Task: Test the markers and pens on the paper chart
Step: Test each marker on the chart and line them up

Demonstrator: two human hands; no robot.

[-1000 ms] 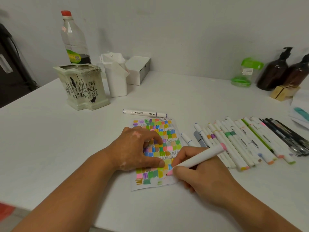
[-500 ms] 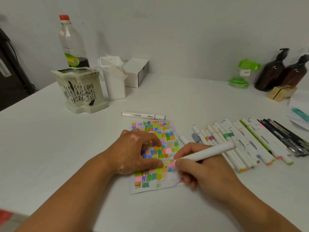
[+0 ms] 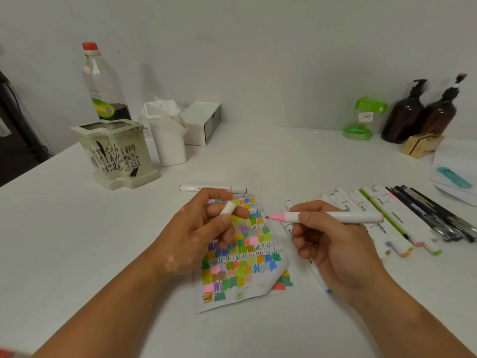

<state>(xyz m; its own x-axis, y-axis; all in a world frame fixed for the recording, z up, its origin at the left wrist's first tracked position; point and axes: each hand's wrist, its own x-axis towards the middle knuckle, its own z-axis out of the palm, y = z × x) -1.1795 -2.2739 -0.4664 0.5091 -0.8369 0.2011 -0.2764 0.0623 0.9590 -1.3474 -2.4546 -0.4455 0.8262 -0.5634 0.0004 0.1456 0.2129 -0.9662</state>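
The white paper chart (image 3: 247, 264), mid-tabletop, is nearly filled with colour swatches. The right hand (image 3: 333, 244) grips an uncapped, pink-tipped white marker (image 3: 343, 217) above it, and the left hand (image 3: 204, 233) pinches a white cap (image 3: 228, 208). Recapping likely comes next, then the row of markers and pens (image 3: 413, 223) on the right.

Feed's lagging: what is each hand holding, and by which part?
Right hand grips the pink marker by its barrel, just behind the tip. Left hand pinches a white cap by its lower end.
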